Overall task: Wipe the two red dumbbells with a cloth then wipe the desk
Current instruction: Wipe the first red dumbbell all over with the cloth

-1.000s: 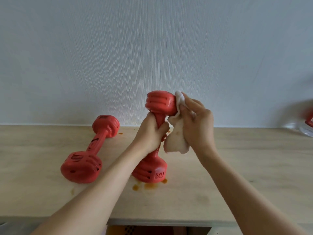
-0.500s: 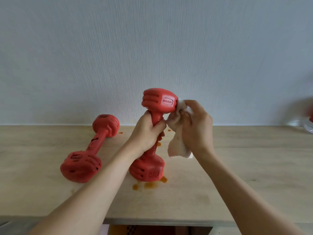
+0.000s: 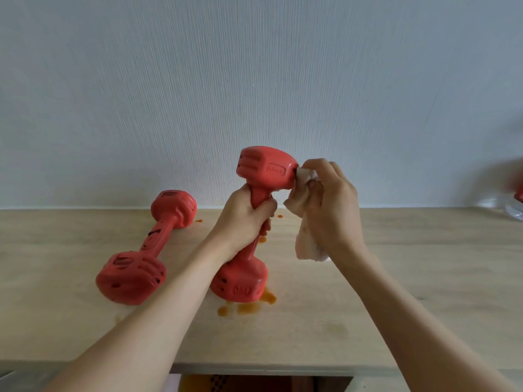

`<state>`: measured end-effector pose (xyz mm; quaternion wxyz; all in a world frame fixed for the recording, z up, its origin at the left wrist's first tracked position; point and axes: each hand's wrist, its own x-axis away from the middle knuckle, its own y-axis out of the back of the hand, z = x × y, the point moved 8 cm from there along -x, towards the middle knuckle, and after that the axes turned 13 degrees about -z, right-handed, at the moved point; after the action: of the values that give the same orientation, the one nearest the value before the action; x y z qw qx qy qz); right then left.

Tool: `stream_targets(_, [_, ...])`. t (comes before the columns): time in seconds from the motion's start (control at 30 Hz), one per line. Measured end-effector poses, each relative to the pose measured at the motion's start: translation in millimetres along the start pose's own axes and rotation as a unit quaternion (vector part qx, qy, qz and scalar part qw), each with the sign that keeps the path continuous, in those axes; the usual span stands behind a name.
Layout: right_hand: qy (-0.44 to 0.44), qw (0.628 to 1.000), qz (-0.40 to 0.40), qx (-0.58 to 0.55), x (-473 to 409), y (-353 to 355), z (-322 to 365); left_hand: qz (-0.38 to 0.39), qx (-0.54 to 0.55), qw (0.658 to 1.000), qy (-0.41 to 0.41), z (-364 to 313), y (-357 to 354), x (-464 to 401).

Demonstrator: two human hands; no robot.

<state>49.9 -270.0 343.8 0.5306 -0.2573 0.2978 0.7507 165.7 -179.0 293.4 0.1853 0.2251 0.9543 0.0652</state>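
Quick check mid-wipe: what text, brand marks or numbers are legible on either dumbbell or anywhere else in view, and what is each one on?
Embossed brand plate on the upper head of the held dumbbell: raised letters, too blurred to read.
Embossed marking on the lower head of the same dumbbell: raised characters at, too unclear to read.
Lying dumbbell: dark marks on its handle and heads, no legible text.
Cloth, desk and wall: no text.

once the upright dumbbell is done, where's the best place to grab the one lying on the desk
Probably the narrow handle of the lying dumbbell, taken from above with fingers wrapped across it. It lies flat on the desk, its bulky heads likely too wide for one hand, and the bar is exposed between them.
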Motion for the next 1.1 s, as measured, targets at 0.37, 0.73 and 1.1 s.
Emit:
stream_targets(0.37, [0.004,0.999,0.024,0.036,2,-5,-9,0.020,-0.003,1.000,-0.024,-8,0,5])
stream_targets(0.73, [0.118,0.988,0.028,0.099,14,-3,30,-0.008,0.003,1.000,-0.007,-2,8,-3])
stream_targets(1.1, [0.156,0.979,0.017,0.128,17,-4,39,-0.007,-0.017,1.000,-0.021,-3,7,-3])
